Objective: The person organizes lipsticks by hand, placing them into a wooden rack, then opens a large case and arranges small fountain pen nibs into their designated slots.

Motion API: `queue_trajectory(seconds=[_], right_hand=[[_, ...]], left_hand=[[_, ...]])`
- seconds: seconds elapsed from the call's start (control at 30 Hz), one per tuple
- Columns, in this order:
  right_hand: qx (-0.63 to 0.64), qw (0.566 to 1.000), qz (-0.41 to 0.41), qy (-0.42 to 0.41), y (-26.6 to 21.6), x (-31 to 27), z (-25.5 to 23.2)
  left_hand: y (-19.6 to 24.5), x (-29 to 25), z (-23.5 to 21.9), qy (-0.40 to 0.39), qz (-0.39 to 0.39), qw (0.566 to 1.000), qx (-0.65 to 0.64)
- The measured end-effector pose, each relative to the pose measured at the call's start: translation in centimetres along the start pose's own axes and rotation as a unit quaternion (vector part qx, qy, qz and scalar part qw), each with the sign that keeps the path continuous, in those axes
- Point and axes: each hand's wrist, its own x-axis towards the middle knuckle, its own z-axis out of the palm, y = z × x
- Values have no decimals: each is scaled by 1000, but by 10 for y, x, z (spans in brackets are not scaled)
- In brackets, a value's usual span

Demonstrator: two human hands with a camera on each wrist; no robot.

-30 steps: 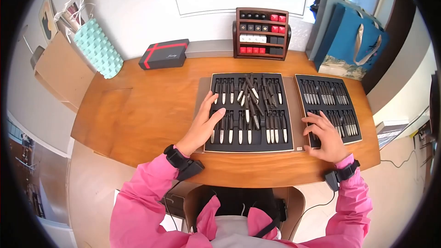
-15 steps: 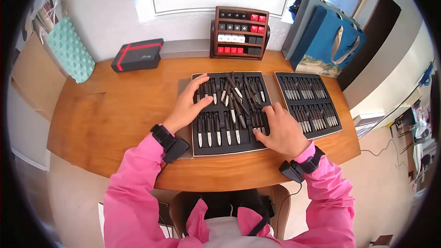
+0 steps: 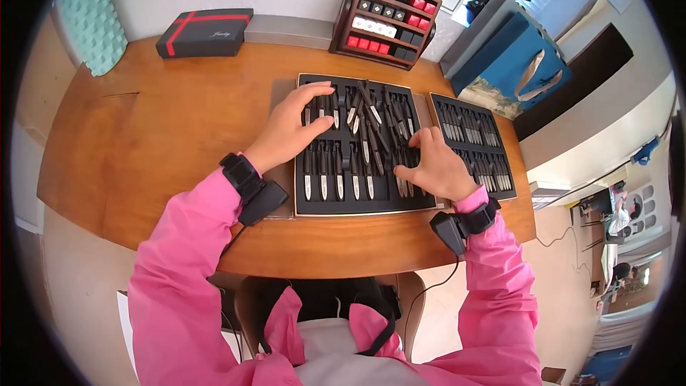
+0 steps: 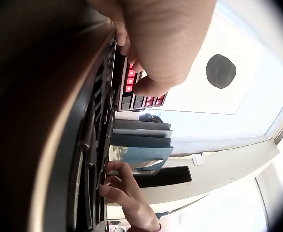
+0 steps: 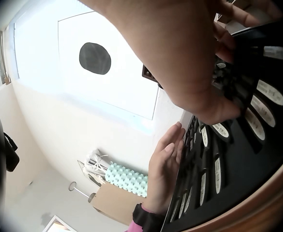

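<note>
A black tray [image 3: 334, 207] holds rows of slim dark pen-like pieces with silver leaf-shaped ends; several lie loose in a crossed pile [image 3: 370, 127] near its middle. My left hand [image 3: 282, 132] is at the tray's left side, its thumb and fingers spread over the upper left row. Over the lower right group of pieces [image 3: 404, 187] is my right hand [image 3: 443, 171], thumb and forefinger apart. From the left wrist, the fingertips of that right hand [image 4: 127, 195] show right at the pieces. The right wrist view shows the left hand [image 5: 163, 166] beside the tray's edge.
To the right, a second black tray [image 3: 471, 149] holds similar pieces in rows. Behind stand a wooden rack [image 3: 386, 20] of red, white and black blocks and blue paper bags [image 3: 493, 64]. A dark box with red ribbon [image 3: 206, 33] sits back left on the wooden table [image 3: 179, 136].
My right hand has moved left from the second tray to the lower right of the first tray. My left hand stays at the left side. The head view has shifted and tilted.
</note>
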Motion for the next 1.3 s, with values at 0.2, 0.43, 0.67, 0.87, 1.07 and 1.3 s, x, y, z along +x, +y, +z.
queue_trajectory(seconds=[0.2,0.43,0.67,0.87,1.07,1.3], right_hand=[[0,1000,15,-2,-3,4,0],[-32,999,10,-8,-5,11,1],[-46,999,-9,-26,-4,18,2],[-38,998,-3,-54,-8,19,-6],[-15,998,-16,-65,5,21,-6],[-28,999,22,-30,-7,19,-2]], left_hand=[[2,0,0,7,2,1000,-2],[8,-3,-3,-2,-11,1000,8],[6,-4,-2,3,-7,1000,12],[1,-2,1,9,5,1000,17],[-1,-2,1,12,16,1000,11],[-1,-2,2,25,23,999,16]])
